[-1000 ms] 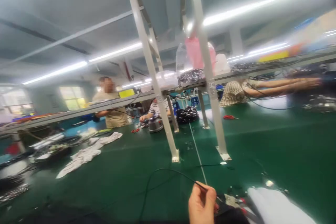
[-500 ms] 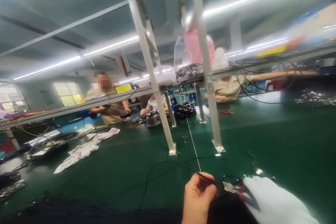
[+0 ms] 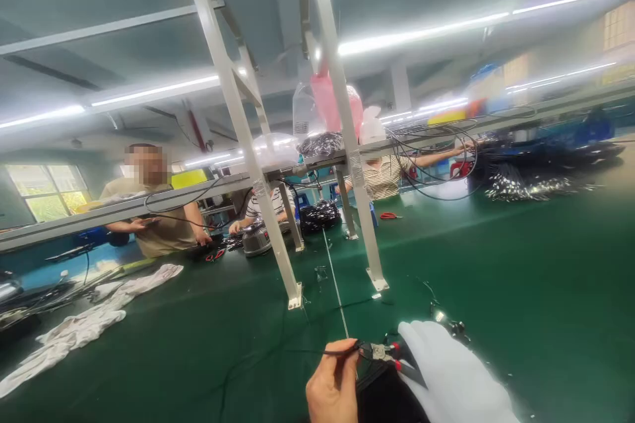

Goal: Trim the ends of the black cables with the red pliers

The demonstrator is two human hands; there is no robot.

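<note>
My bare left hand pinches a thin black cable between thumb and fingers, low in the middle of the view. The cable trails off leftward over the green tabletop. In a white glove, my right hand is closed around pliers with red and black handles. The jaws of the pliers are at the cable end, right beside my left fingertips; whether they bite into it I cannot tell. Dark material lies below both hands.
White metal posts stand on the table and carry a shelf with bags and looped cable. A crumpled white cloth lies left. Black cable bundles and red-handled tools lie farther back. Several people work across the table.
The view has swung right, so the posts and cloth sit farther left. The plier jaws have come up against the cable at my left fingertips.
</note>
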